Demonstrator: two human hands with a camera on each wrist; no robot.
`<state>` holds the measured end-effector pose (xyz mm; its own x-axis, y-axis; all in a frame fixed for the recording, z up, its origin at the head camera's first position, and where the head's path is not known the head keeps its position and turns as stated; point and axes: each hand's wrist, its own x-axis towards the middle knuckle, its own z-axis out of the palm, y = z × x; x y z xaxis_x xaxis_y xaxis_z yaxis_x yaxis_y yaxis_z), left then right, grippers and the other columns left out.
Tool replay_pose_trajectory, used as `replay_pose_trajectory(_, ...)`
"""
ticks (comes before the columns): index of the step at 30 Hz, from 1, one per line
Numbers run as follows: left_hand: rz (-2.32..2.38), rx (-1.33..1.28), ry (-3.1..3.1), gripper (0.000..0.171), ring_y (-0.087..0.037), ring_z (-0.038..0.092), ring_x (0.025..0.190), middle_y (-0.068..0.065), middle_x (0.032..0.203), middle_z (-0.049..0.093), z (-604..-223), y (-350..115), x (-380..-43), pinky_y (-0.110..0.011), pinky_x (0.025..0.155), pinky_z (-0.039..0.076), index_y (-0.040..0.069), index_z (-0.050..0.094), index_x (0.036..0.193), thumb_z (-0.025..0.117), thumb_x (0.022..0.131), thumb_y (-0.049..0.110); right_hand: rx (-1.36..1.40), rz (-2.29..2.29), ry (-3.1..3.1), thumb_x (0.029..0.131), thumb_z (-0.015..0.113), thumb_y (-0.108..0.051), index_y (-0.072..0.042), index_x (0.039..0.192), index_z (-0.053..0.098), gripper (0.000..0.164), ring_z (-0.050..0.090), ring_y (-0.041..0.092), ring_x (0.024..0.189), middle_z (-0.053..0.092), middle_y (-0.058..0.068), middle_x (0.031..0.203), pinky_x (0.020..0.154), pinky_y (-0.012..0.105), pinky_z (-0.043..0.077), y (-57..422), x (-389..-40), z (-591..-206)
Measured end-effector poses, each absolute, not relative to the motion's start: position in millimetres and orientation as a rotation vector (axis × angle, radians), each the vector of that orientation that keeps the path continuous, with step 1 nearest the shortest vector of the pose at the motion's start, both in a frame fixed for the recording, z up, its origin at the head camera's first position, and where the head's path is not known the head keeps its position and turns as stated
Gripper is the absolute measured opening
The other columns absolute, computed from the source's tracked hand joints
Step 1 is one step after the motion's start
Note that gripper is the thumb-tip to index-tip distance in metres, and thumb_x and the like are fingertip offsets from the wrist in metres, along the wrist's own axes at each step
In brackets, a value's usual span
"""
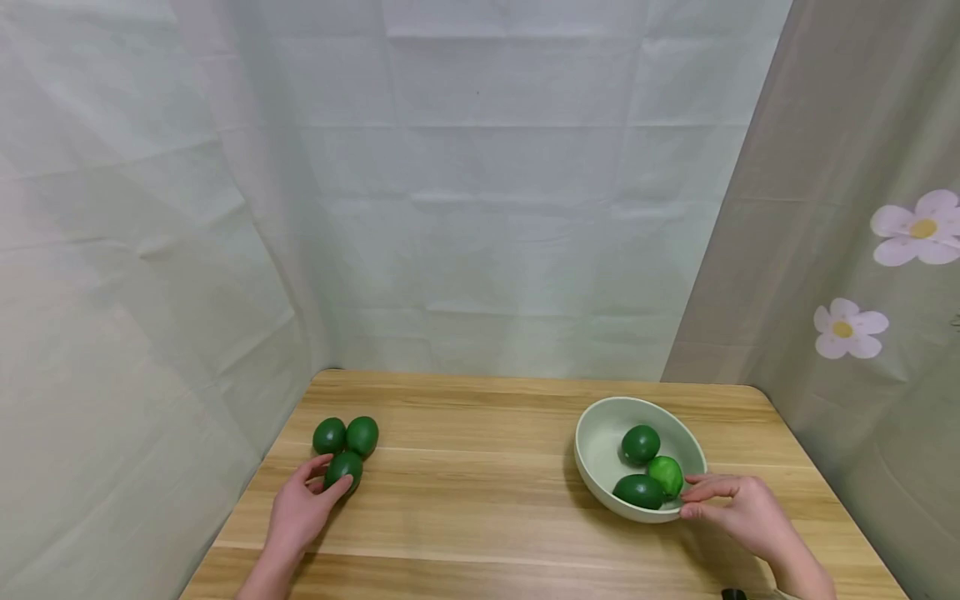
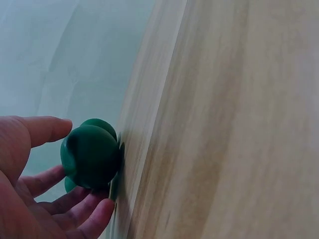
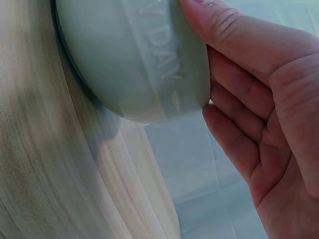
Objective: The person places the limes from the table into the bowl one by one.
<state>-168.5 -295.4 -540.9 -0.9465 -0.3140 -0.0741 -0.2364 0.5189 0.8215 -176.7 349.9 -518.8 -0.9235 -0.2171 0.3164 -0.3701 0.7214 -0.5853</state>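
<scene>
Dark green colours the fruit [image 1: 344, 472] at the left hand [image 1: 298, 507] and the pair [image 1: 362, 436] just beyond it. By the right hand [image 1: 738, 510], the bowl [image 1: 600, 446] is pale green, its contents two dark green fruits [image 1: 641, 445] and one bright green lime [image 1: 666, 475]. Under both hands, the counter [image 1: 480, 492] shows streaky light-brown grain. Right of the right hand, pinkish-white flowers [image 1: 842, 330] have yellow centres.

Creased pale cloth [image 1: 510, 183] hangs behind the wood-grain table [image 1: 465, 492], with white flowers [image 1: 851, 329] at right.
</scene>
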Motion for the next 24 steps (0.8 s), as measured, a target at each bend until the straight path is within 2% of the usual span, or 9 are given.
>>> replay_pose_trajectory(6,-1.413,0.485,-2.682,0.074,-0.046,0.060,0.128,-0.032,0.147,0.055,-542.8,-296.9,-170.6,-0.056,0.105,0.046,-0.001,0.049,0.154,0.079,0.099,0.040,0.456,0.976,-2.713,0.073,0.099,-0.026,-0.031,0.082,0.085,0.017,0.071,0.003,0.103,0.082,-0.003,0.101,0.090,0.001,0.037,348.9,-176.8,-517.5)
replay_pose_trajectory(16,-1.413,0.462,-2.683,0.068,-0.049,0.060,0.129,-0.035,0.148,0.054,-543.2,-298.8,-169.3,-0.057,0.106,0.047,-0.002,0.048,0.153,0.077,0.100,0.029,0.457,0.977,-2.717,0.073,0.099,-0.026,-0.031,0.083,0.085,0.017,0.072,0.004,0.103,0.082,-0.003,0.102,0.091,0.001,0.035,348.5,-176.0,-518.4)
replay_pose_trajectory(24,-1.439,0.466,-2.715,0.071,-0.050,0.058,0.131,-0.035,0.150,0.051,-541.5,-301.1,-169.2,-0.058,0.108,0.046,-0.001,0.045,0.157,0.076,0.100,0.029,0.429,0.973,-2.751,0.074,0.099,-0.028,-0.031,0.083,0.086,0.016,0.071,0.004,0.104,0.082,-0.002,0.103,0.091,0.003,0.038,349.1,-176.4,-517.0)
